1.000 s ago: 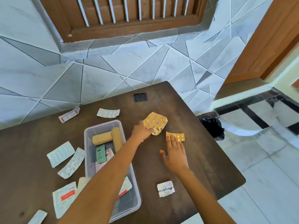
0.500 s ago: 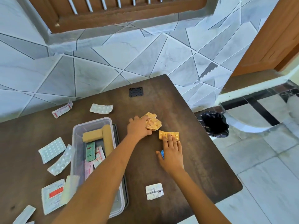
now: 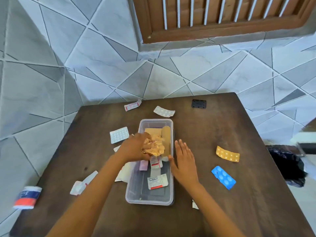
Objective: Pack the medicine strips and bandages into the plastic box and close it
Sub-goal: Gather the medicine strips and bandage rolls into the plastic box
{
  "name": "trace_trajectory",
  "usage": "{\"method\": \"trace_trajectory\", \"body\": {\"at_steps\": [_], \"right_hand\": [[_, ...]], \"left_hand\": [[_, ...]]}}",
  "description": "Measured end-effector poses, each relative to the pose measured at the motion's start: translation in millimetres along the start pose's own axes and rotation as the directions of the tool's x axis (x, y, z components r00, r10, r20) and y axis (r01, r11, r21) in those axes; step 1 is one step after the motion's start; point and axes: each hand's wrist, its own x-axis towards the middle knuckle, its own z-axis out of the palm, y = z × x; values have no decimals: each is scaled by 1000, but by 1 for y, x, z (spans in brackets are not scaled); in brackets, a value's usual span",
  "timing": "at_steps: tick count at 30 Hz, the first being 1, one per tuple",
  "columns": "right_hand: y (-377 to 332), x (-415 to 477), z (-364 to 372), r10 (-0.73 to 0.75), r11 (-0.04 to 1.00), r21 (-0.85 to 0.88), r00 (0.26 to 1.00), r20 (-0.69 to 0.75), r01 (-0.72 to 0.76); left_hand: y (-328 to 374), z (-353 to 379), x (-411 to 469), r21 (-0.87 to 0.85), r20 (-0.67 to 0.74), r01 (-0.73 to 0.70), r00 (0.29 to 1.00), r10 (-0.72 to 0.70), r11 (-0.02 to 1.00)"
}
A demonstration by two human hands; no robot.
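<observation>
Our left hand [image 3: 135,147] is clenched around a crumpled gold foil strip [image 3: 153,146], holding it over the far half of the clear plastic box [image 3: 148,199] in the middle of the bench [image 3: 222,211]. Our right hand [image 3: 184,161] lies spread and flat, fingers together, touching the box's right wall and holding nothing. Inside the box we see tan bandage rolls [image 3: 166,134] and several flat sachets. An orange strip [image 3: 227,153] and a blue strip [image 3: 223,177] lie on the bench to the right; a white pill strip [image 3: 119,134] lies just left of the box
</observation>
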Motion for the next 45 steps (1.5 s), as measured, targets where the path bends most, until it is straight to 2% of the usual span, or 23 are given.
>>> {"method": "trace_trajectory", "body": {"at_steps": [2,4,8,13,16,19,21,27,30,32,34,35,37,39,40,43,45], "right_hand": [[-7,-6,9,4,1000,6,1000,23,-4],[-9,-11,13,44,999,22,999,31,-45],[-10,-12,13,68,996,-53,998,11,-68],[-13,-15,14,94,995,-14,994,-49,-95],[-13,-14,15,98,994,-35,994,-47,-100],[-15,-14,13,105,993,-46,993,-49,-107],[-16,-15,12,116,992,-48,992,-52,-119],[-16,-14,13,142,986,-75,989,-51,-145],[-13,-19,5,174,985,14,985,-22,-173],[3,-29,-5,227,972,79,970,-87,-220],[23,-40,-15,263,965,69,947,-186,-254],[37,-47,-22,308,951,54,926,-218,-303],[63,-61,-35,429,900,27,873,-235,-435],[81,-71,-45,508,851,-26,835,-210,-524],[86,-73,-48,530,834,-56,826,-192,-549],[96,-73,-53,552,818,-72,814,-179,-571],[101,-69,-54,560,816,-47,808,-183,-576]], "left_hand": [[-5,16,-5,214,64,-76,996,63,974],[-5,28,-6,336,62,-134,991,120,932],[-13,37,-13,395,96,-251,968,232,884],[-12,72,-30,471,218,-391,920,325,791],[-10,67,-28,418,263,-377,921,287,826],[-9,55,-21,163,336,-330,905,263,930],[-6,61,-20,35,390,-294,884,258,955],[14,84,-18,193,372,-245,914,160,950],[16,75,-17,227,384,-243,912,143,943],[23,59,-14,157,308,-255,931,198,954],[34,37,-15,-6,152,-301,942,298,954],[47,30,-15,-85,109,-359,924,367,929],[81,31,-16,-164,131,-499,844,520,851],[116,56,-18,-126,227,-588,767,600,799],[129,72,-18,-73,275,-601,755,595,796],[151,110,-18,147,345,-588,784,516,795],[155,122,-19,196,337,-550,815,471,812]]}}
